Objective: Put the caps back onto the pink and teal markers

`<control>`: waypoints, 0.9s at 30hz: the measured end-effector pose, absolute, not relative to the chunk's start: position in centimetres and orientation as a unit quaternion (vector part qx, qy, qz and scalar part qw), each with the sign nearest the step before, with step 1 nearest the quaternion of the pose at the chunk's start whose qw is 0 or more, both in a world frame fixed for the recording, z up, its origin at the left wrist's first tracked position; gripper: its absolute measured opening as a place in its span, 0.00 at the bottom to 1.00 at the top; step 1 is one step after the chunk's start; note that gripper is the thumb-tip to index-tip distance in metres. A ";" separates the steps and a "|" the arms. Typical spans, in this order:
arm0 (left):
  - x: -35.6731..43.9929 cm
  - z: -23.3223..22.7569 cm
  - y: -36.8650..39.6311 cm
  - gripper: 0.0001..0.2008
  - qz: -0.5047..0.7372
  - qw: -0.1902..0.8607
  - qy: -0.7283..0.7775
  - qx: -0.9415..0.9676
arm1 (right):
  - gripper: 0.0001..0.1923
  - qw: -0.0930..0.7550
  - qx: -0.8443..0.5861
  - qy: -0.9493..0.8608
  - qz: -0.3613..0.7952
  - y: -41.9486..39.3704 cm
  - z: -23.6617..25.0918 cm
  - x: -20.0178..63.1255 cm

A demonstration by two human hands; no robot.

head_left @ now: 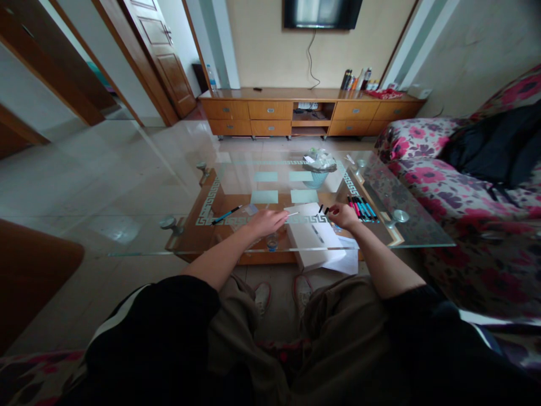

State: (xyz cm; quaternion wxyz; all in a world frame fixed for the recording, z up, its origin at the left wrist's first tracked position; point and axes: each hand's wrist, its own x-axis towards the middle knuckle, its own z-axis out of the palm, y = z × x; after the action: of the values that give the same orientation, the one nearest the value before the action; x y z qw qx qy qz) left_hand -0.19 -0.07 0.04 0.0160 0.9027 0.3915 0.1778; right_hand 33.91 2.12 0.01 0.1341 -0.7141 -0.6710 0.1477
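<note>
Meanwhile, on the clear glass coffee table (139, 225), the left hand (267, 221) pinches a thin white stick (292, 214) over the flat white cardboard box (310, 235), while the right hand (344, 216) curls, apparently around something small, beside a row of coloured pens (362, 208).

White stick (292, 214): thin, lying near-level, pinched at left hand (267, 221) fingertips.
Pens (362, 208): pink, black, blue, side by side, right of right hand (343, 216).
</note>
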 end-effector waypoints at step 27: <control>0.2 0.5 -0.2 0.19 0.185 0.029 0.411 0.892 | 0.19 0.341 -0.688 -0.640 0.039 0.8 3.2 31.8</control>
State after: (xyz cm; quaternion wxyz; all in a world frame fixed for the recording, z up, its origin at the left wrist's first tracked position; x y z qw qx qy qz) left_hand 0.24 -0.23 0.45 0.0289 0.8923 0.4110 0.1845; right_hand 31.83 0.76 3.21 0.3407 -0.6879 -0.6397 0.0394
